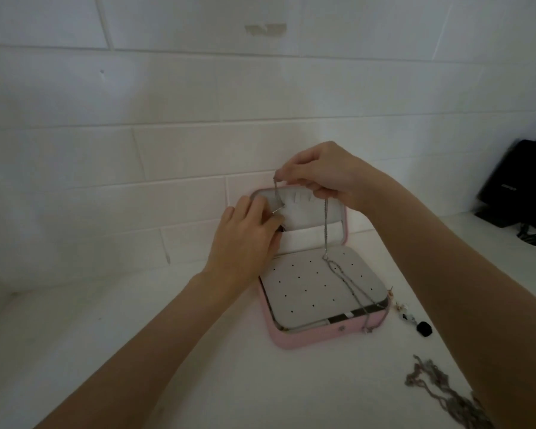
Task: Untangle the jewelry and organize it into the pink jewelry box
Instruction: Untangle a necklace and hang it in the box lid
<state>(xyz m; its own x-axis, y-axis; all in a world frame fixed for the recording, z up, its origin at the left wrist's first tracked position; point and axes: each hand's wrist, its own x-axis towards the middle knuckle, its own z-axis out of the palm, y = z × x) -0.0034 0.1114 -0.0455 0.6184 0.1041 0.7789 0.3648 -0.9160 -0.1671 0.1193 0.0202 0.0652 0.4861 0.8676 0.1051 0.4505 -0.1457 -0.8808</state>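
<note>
While both hands pinch it, thin silver chain, padded pink box

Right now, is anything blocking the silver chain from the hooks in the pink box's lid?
Nothing visible does. The thin silver chain necklace hangs from the right hand directly before the open pink jewelry box's lid; the left hand holds its end there.

You can't see where the necklace ends: your right hand covers its top. Your left hand hides the lid's lower left corner on the jewelry box. The tangle of chains runs under your right forearm. The small pieces beside the box are too tiny to identify. The black object is blurred and cut off at the right edge.
</note>
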